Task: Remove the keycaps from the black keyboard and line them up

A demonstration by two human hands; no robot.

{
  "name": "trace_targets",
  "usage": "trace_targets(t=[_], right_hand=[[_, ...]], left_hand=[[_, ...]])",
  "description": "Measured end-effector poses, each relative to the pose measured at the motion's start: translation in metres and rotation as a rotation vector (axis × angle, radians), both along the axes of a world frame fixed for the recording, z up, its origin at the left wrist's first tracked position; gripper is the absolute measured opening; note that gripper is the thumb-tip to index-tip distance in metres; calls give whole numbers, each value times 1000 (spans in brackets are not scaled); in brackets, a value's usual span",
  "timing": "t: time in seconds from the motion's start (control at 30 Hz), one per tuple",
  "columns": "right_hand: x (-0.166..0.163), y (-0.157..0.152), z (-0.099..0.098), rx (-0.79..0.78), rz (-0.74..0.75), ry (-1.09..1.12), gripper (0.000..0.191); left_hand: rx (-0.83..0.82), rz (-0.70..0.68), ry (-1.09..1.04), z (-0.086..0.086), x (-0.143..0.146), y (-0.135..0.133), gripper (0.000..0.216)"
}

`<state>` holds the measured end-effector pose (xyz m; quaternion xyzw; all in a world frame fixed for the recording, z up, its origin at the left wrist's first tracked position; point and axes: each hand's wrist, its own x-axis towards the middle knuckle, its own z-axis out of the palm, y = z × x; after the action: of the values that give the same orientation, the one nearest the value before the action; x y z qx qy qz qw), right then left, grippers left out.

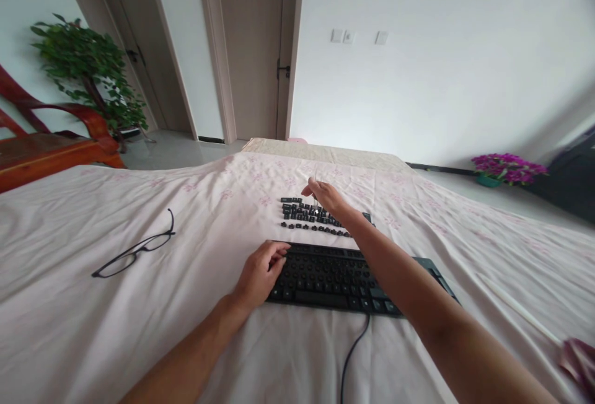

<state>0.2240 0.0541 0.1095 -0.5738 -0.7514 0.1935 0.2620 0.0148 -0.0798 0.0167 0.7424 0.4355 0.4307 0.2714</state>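
Note:
A black keyboard [325,280] lies on the cloth in front of me, with many of its keycaps off in the upper part. My left hand [260,271] is closed on its left end, thumb and fingers at the upper left corner. Beyond the keyboard, loose black keycaps [297,213] are laid out in several rows. My right hand [328,196] reaches across the keyboard and hovers at the far rows of keycaps, fingers bent and close together. What its fingertips hold, if anything, is too small to make out. My right forearm hides part of the keyboard and some keycaps.
Black-framed glasses [134,254] lie on the pale flowered cloth [209,218] to the left. A black cable [352,354] runs from the keyboard towards me. A wooden chair [69,137], a leafy plant [88,69] and purple flowers [509,167] stand farther off.

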Motion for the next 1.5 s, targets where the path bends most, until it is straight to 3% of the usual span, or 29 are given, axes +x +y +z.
trace_targets(t=[0.1,0.23,0.47,0.77,1.0,1.17,1.5], right_hand=[[4,-49,9,50,111,80,63],[5,-106,0,-55,184,307,49],[-4,-153,-23,-204,218,342,31],[-17,-163,-27,-201,266,286,26],[-22,-163,-29,-3,412,115,27],[-20,-162,-37,132,538,59,32],[-21,-154,-55,233,554,57,40]], left_hand=[[61,-14,45,3,0,-4,29],[146,-19,124,9,2,-13,26],[29,-82,130,8,5,-25,27],[43,-159,208,7,3,-24,20],[51,-110,328,8,7,-25,4],[26,-68,361,8,10,-26,13],[17,-46,389,9,11,-28,17]])
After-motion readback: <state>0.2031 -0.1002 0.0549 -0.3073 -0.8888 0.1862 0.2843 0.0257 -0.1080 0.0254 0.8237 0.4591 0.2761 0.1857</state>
